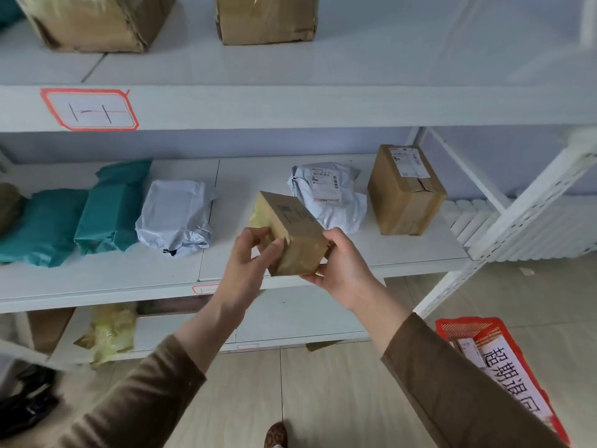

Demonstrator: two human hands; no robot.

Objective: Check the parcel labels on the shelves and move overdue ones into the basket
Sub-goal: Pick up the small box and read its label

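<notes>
A small brown cardboard parcel is held tilted in the air just above the front of the middle shelf. My left hand grips its left side, thumb on the near face. My right hand cups its right lower corner from beneath. Dark print shows on the parcel's upper face. The red basket with a white label stands on the floor at the lower right, partly behind my right sleeve.
On the middle shelf lie two teal bags, a white bag, a labelled white bag and a brown box. Two large boxes stand on the top shelf. A yellow bag lies on the lower shelf. A white upright slants right.
</notes>
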